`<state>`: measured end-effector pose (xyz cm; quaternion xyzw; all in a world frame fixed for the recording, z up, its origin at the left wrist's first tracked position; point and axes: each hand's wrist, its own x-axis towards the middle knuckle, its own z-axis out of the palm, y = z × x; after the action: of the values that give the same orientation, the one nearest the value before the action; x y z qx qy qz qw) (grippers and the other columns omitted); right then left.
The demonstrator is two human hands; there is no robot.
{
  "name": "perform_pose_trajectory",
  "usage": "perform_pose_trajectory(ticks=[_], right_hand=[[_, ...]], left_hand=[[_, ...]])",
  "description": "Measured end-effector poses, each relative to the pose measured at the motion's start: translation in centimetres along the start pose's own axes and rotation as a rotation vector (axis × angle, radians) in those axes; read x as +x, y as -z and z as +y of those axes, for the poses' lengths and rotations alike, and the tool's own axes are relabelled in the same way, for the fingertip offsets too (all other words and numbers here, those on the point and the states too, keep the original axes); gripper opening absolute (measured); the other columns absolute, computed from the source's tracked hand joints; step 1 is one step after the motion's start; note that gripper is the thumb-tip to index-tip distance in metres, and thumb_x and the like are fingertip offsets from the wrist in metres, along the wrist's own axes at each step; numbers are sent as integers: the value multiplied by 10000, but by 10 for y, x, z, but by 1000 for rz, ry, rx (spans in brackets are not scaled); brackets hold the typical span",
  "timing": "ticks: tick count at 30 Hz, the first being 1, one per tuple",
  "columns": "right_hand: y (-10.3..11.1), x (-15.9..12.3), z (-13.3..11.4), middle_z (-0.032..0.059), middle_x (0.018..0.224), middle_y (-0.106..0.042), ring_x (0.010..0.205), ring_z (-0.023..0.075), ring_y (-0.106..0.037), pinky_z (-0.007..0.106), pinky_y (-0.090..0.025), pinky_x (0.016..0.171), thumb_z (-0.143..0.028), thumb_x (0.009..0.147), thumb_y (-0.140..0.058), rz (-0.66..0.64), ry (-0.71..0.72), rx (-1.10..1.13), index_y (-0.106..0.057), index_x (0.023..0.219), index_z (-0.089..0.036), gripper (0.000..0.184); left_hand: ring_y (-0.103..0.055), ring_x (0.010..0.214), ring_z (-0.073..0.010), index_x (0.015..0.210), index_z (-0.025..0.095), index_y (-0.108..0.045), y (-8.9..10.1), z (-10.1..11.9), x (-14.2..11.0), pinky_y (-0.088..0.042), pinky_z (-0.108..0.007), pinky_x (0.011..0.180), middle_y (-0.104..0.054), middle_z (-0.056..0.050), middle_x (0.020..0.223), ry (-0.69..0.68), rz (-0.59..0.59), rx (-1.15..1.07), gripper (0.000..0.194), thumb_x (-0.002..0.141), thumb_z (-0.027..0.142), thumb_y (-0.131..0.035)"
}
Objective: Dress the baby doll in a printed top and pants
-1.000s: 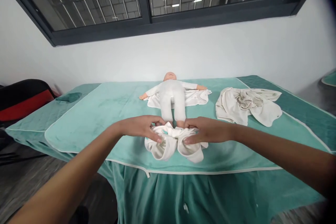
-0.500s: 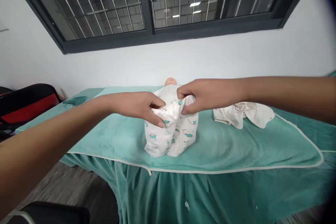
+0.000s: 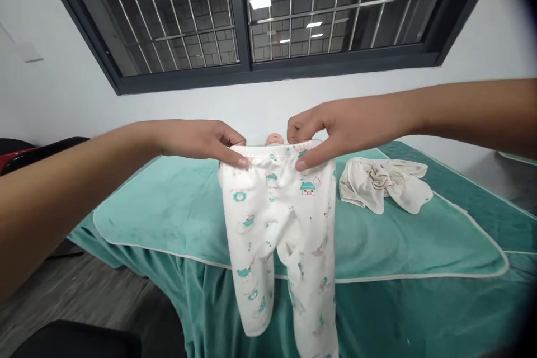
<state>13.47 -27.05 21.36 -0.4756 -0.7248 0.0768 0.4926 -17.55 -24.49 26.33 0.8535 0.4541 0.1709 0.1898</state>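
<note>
A pair of white baby pants (image 3: 277, 196) with small teal and pink prints hangs upright between my hands, both legs dangling past the table's front edge. My left hand (image 3: 205, 142) pinches the waistband at its left end, thumb in front. At the other end of the waistband, my right hand (image 3: 316, 131) grips it with the thumb in front and the fingers curled behind. Beyond the pants shows the top of a baby doll's head (image 3: 274, 139); the pants hide the rest of the doll.
On the light green blanket (image 3: 168, 207) to the right lies a crumpled cream-white cloth garment (image 3: 381, 182). A darker green cover (image 3: 398, 313) drapes over the table front. Behind stands a white wall with a barred window (image 3: 251, 67). A black chair (image 3: 75, 338) is at lower left.
The pants, bunched up on the blanket before, are now lifted and unfolded, legs hanging down. Both hands have risen and moved to the ends of the waistband.
</note>
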Motion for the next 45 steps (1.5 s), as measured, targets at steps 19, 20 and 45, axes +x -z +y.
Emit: perform_pose_trajectory(ticks=[19,20,45], right_hand=[[-106,7,21,23,1132,-671,1099,217,-621,385,-537,924,-570,886,-614,-199,-267,1005,-624,1009,-237,355],[-119,9,29,22,1143,-669,1112,224,-614,388,-536,925,-581,866,-633,-170,-287,1021,-621,1012,-246,366],[-206,69,310,181,1223,-632,1162,293,-582,436,-413,1028,-408,856,-531,74,-465,-264,-597,1132,-150,383]], left_hand=[[-629,1139,-319,1235,213,-601,-145,-45,47,-528,-444,941,-670,-92,1158,-173,211,-637,608,712,452,-800],[-641,1108,-325,1175,189,-643,-155,-57,47,-531,-450,940,-695,-102,1129,-91,188,-620,537,727,455,-776],[-668,1072,-279,1283,198,-561,-256,-147,122,-551,-418,902,-674,-134,1243,392,21,-1137,553,835,506,-657]])
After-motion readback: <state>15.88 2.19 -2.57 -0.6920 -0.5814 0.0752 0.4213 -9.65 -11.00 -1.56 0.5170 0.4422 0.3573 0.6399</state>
